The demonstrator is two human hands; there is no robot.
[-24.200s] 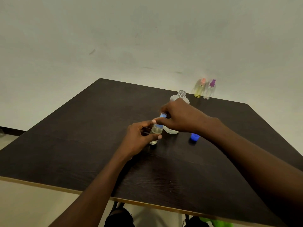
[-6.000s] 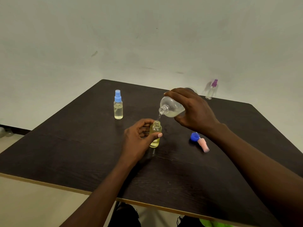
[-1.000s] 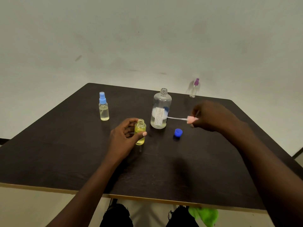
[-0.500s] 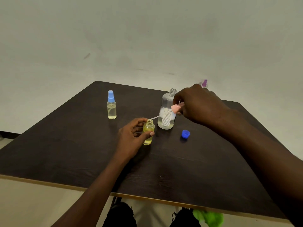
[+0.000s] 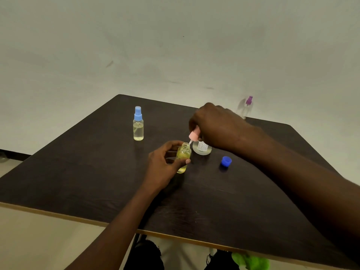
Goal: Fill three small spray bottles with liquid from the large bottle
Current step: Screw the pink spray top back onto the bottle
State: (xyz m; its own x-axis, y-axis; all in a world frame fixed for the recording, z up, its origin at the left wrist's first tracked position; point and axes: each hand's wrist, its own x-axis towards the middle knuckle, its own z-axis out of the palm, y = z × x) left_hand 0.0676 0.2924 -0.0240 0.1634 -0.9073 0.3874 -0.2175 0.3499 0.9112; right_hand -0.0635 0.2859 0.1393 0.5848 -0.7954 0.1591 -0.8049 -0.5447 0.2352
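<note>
Three small spray bottles are out on the dark surface (image 5: 97, 172), plus one large bottle (image 5: 202, 150). The left hand (image 5: 161, 166) grips the yellow bottle (image 5: 183, 157) near the middle of the surface. Its fingers (image 5: 171, 145) curl round the back and the thumb lies across the front. The bottle stands upright with its neck open and pale yellow liquid inside. Just above it, the right hand (image 5: 216, 127) pinches one pink spray top (image 5: 193, 135) in curled fingers, tilted, with the tip of its thin tube at the open neck. The large bottle stands just behind and to the right of the yellow one. Its upper part is hidden by the right hand and only its base and white label show. One blue cap (image 5: 226, 161) lies loose to its right, apart from it. The blue-topped bottle (image 5: 138, 124) stands capped, well off to the left, with pale liquid in it. The purple-topped bottle (image 5: 246, 107) stands capped at the far edge; its contents cannot be told. Something green (image 5: 251, 261) shows below the near edge.
</note>
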